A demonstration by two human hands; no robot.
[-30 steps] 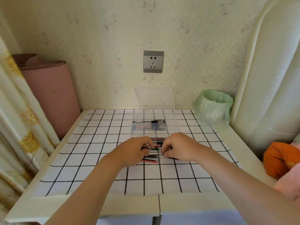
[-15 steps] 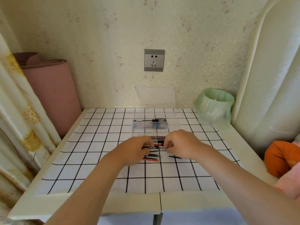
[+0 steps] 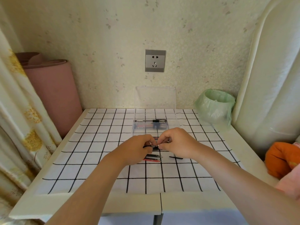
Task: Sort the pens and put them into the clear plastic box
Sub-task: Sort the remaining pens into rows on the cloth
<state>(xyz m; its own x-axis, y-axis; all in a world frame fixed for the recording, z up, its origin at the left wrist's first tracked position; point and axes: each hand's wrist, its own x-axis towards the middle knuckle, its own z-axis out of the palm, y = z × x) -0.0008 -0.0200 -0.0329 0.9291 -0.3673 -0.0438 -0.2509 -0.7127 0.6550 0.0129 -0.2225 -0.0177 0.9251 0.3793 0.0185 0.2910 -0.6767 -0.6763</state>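
Left hand (image 3: 138, 151) and right hand (image 3: 177, 143) were both curled in, each pinching an end of one dark pen (image 3: 155, 146) just over the checkered worktop (image 3: 97, 143). A few loose pens (image 3: 152, 157) lay right under them. The clear plastic box (image 3: 139, 130) sat just behind, lid up, some pens inside.

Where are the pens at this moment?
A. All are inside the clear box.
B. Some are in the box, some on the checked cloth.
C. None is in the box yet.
B: pens show inside the clear plastic box, and loose pens lie on the checked cloth.
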